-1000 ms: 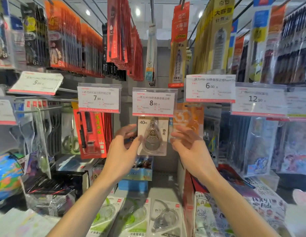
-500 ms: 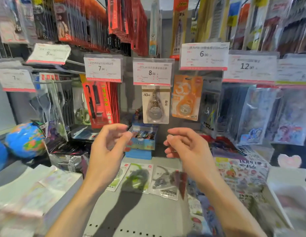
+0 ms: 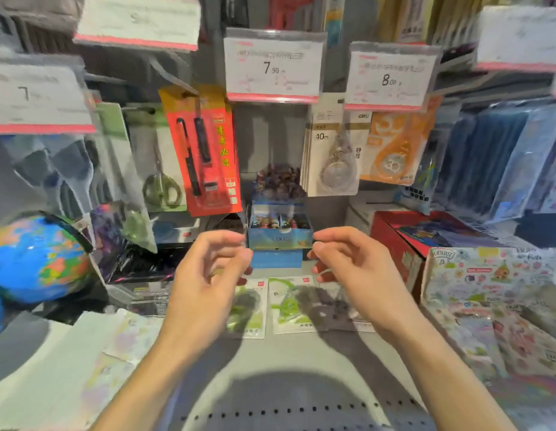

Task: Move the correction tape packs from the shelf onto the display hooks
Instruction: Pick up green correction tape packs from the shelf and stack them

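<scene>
- Grey shelf (image 3: 289,362) of a stationery shop fills the lower part of the head view, with a row of small holes near its front edge and hanging goods on hooks above it.
- Both hands hover above the shelf, palms turned toward each other, apart, with nothing between them.
- The left hand (image 3: 208,275) has its fingers loosely curled and grasps nothing.
- The right hand (image 3: 357,275) is the same: fingers loosely bent, empty.
- 3 correction tape packs (image 3: 289,306) lie flat on the shelf, side by side, just below and behind the hands; 2 show green print, and the third is mostly hidden by the right hand and its shadow.
- A hung correction tape pack (image 3: 332,150), beige and marked 40m, hangs on a hook under the price tag reading 8.00 (image 3: 390,79), with more packs of the same kind behind it.
- Just right of it hangs an orange tape pack (image 3: 395,144).
- A second price tag reading 7.90 (image 3: 273,68) sits to the left, and below and left of it hangs a red pen pack (image 3: 205,150).
- Scissors in a clear pack (image 3: 161,169) hang left of the red pack.
- A blue box (image 3: 278,234) of small items stands at the back of the shelf, between the two hands in the picture.
- A globe (image 3: 37,256) sits at the far left.
- A red carton (image 3: 404,241) and sticker sheets (image 3: 488,284) lie on the right.
</scene>
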`<action>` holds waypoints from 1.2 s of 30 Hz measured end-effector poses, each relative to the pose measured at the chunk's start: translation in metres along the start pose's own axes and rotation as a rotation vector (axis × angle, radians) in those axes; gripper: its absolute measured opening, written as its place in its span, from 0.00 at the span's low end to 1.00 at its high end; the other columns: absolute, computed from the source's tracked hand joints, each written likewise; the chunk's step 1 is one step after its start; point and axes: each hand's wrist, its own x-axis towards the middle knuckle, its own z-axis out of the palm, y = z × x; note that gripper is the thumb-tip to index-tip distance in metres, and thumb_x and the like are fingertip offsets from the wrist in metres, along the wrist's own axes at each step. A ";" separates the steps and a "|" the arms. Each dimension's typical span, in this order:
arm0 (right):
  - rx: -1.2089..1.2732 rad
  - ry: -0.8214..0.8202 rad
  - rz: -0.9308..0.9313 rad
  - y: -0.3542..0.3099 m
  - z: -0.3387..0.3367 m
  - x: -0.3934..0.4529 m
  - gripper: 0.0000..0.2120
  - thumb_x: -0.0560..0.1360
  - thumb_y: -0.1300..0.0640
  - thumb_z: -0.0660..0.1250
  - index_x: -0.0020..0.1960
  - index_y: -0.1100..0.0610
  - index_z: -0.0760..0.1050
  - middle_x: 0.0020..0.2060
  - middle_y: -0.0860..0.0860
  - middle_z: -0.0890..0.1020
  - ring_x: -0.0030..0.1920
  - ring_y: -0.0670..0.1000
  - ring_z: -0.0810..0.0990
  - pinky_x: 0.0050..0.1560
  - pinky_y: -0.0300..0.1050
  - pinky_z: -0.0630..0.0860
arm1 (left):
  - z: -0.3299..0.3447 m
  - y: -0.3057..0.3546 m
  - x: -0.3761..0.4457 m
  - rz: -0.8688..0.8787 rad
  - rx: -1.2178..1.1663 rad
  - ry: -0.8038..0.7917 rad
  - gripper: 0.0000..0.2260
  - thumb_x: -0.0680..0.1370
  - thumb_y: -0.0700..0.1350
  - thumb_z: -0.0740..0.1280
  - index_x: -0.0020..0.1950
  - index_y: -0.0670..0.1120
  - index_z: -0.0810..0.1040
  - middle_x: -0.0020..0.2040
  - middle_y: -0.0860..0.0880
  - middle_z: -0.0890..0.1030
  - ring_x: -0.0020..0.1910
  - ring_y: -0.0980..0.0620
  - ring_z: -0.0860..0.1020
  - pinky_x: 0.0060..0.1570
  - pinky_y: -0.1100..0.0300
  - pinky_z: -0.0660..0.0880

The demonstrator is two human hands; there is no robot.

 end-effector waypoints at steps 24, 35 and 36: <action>-0.537 0.045 0.214 0.121 0.011 0.038 0.05 0.78 0.57 0.72 0.53 0.52 0.81 0.40 0.46 0.83 0.38 0.45 0.80 0.43 0.39 0.76 | 0.037 -0.125 0.076 -0.290 0.435 -0.513 0.08 0.79 0.40 0.65 0.53 0.53 0.76 0.39 0.49 0.78 0.37 0.52 0.75 0.44 0.56 0.72; -0.994 -0.202 0.344 0.140 0.023 0.056 0.29 0.72 0.34 0.70 0.62 0.54 0.79 0.56 0.52 0.75 0.60 0.53 0.77 0.57 0.43 0.72 | 0.056 -0.184 0.101 -0.186 0.964 -0.757 0.18 0.80 0.45 0.66 0.71 0.45 0.77 0.69 0.43 0.77 0.69 0.42 0.73 0.68 0.50 0.71; -0.979 -0.195 0.345 0.142 0.023 0.056 0.31 0.71 0.33 0.71 0.64 0.54 0.78 0.57 0.52 0.75 0.62 0.53 0.76 0.59 0.44 0.72 | 0.056 -0.184 0.102 -0.172 0.982 -0.770 0.18 0.80 0.46 0.65 0.70 0.46 0.78 0.69 0.43 0.77 0.70 0.42 0.73 0.69 0.50 0.71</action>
